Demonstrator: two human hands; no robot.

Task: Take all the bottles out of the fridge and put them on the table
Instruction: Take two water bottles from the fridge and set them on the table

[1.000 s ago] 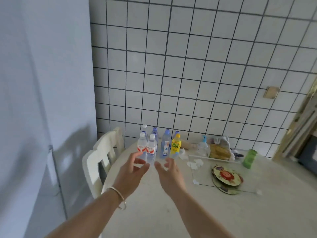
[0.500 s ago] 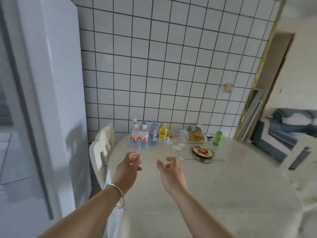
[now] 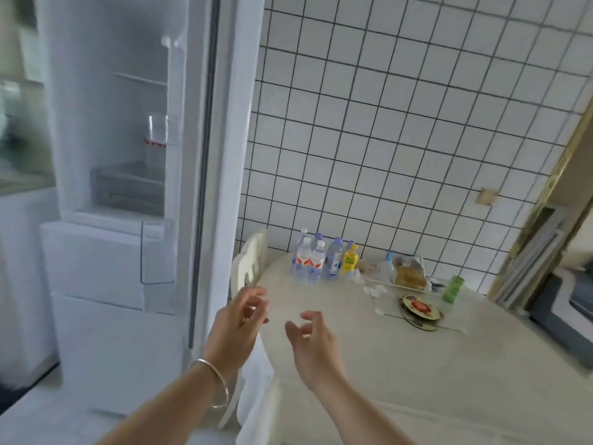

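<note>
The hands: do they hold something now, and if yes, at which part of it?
Nothing is held. The left hand and the right hand are both free in the air, fingers loosely curled. The bottles stand untouched on the table.

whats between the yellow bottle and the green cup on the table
In the head view, between the yellow bottle and the green cup sit a small clear bottle with a blue cap and a tray holding a bag of bread.

Six table bottles [image 3: 321, 261], one fridge bottle [image 3: 156, 139]

Yellow bottle [image 3: 349, 259], white fridge [image 3: 106, 155]
</note>
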